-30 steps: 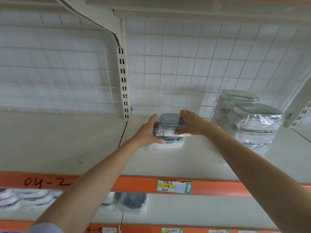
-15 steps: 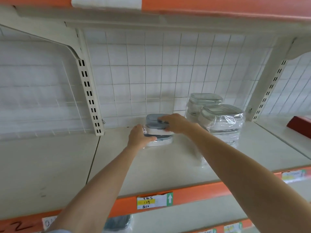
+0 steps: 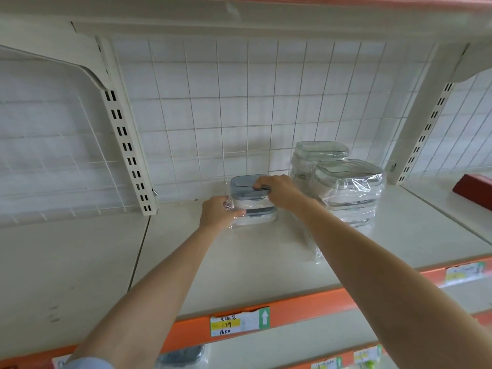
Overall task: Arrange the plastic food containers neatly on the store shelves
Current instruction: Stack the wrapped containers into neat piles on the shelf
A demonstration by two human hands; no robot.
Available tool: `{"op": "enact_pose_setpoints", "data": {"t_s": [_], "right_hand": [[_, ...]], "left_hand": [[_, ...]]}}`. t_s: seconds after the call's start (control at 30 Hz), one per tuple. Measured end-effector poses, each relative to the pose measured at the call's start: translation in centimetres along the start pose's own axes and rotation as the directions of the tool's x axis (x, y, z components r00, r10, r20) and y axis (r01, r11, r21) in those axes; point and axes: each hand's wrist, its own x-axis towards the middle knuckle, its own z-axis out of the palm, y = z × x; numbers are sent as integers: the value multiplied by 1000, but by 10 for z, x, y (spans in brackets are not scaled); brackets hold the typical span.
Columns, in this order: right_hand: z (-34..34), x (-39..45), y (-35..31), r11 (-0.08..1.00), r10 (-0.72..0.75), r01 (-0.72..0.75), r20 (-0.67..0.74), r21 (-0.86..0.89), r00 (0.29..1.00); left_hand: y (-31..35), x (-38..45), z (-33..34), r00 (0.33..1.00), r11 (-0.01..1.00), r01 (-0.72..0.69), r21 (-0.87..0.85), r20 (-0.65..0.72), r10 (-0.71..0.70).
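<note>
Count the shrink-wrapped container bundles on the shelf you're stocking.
3: the grey-lidded bundle held by the left hand and right hand; a clear bundle to its right; another behind that, against the wire grid. More may be hidden behind.

left forearm: bare | right forearm: bare | sleeve (image 3: pixel 87 363): pale blue-grey, left arm, bottom edge only

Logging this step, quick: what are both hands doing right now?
Left hand: grips the left side of the wrapped container pack.
Right hand: fingers curled over the pack's top lid, holding it.
</note>
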Motion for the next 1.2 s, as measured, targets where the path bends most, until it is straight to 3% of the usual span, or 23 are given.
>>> {"op": "enact_pose_setpoints", "data": {"t_s": [0.23, 0.43, 0.53, 0.63, 0.77, 0.93, 1.2], "right_hand": [[8, -7, -3, 1000, -6, 7, -10, 24, 1000], [-2, -14, -14, 965, -83, 87, 28, -248, 996], [-2, -26, -23, 911, -194, 174, -16, -374, 981], [13, -44, -28, 860, -362, 320, -34, -396, 931], [36, -71, -29, 791, -503, 491, 71, -365, 862], [39, -101, -30, 807, -480, 508, 167, -300, 861], [56, -174, -78, 812, -504, 495, 57, -308, 862]], "left_hand": [[5, -1, 1, 999, 998, 24, 52, 22, -25], [15, -10, -6, 990, 958, 55, 282, 110, -89], [15, -24, -22, 986, 842, 5, 540, 139, -96], [12, -48, -39, 977, 731, -54, 680, 187, -102], [11, -90, -54, 984, 585, -110, 803, 173, -52], [13, -140, -71, 979, 501, -183, 846, 202, 17], [-20, -228, -105, 962, 561, -271, 782, 200, 185]]}}
